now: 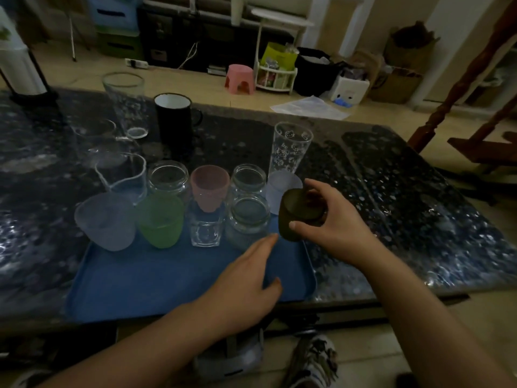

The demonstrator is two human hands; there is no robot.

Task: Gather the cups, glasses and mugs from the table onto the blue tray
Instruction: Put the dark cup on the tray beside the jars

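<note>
My right hand (pixel 333 219) grips a dark olive cup (pixel 296 217), tilted, above the right edge of the blue tray (pixel 156 287). My left hand (pixel 246 281) hovers open over the tray's bare front part, fingers pointing at a clear jar (pixel 247 219). On the tray stand a frosted cup (pixel 105 219), a green cup (pixel 161 218), a square glass (pixel 205 231), a pink cup (pixel 209 189), more clear jars (pixel 167 177) and a pale frosted cup (pixel 281 189). Off the tray stand a black mug (pixel 173 119), a printed tall glass (pixel 291 147) and a large clear glass (pixel 126 102).
The dark speckled table (pixel 405 197) extends right of the tray. A clear jug (pixel 123 175) and a low glass (pixel 95 135) sit at the tray's back left. A white appliance (pixel 19 60) stands at the far left corner. A wooden chair (pixel 481 107) is on the right.
</note>
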